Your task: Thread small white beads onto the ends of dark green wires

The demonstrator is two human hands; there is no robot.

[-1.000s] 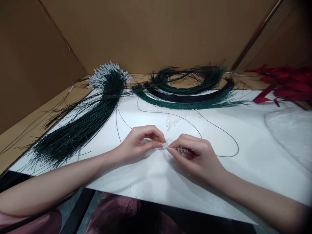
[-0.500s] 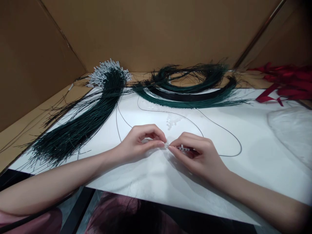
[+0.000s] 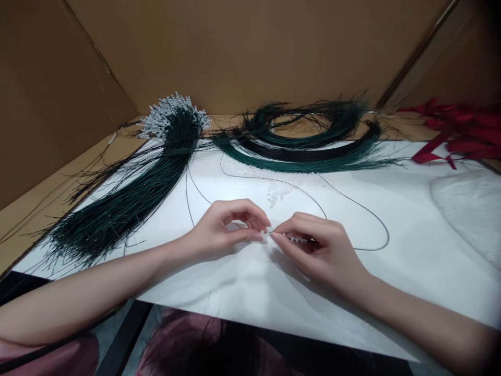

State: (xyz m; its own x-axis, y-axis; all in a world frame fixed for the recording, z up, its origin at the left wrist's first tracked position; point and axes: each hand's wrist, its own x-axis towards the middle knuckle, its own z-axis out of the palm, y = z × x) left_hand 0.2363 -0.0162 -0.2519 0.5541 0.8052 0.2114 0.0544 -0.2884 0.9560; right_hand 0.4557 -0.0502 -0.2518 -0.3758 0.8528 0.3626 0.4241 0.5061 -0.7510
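Over the middle of the white sheet (image 3: 250, 282), my two hands meet fingertip to fingertip. My left hand (image 3: 225, 227) is closed in a pinch on a tiny white bead (image 3: 269, 230). The fingers of my right hand (image 3: 326, 245) pinch a thin dark wire close to its tip, right beside that bead. A short row of white beads (image 3: 298, 239) shows under my right fingers, partly hidden by them. Whether the wire tip is inside the bead's hole is too small to tell. Loose white beads (image 3: 276, 194) lie scattered just beyond my hands.
At the left lies a thick bundle of dark green wires (image 3: 129, 203), with white beaded ends (image 3: 168, 115) at the back. Curved green wire bundles (image 3: 305, 166) lie behind the beads. Red ribbons (image 3: 469, 138) and a clear plastic bag (image 3: 469, 214) are at the right. Cardboard walls (image 3: 250, 57) surround the table.
My left fingertips have shifted slightly, and a white bead shows more plainly between the hands. The bead row under my right hand has turned a little. Everything else stays put.
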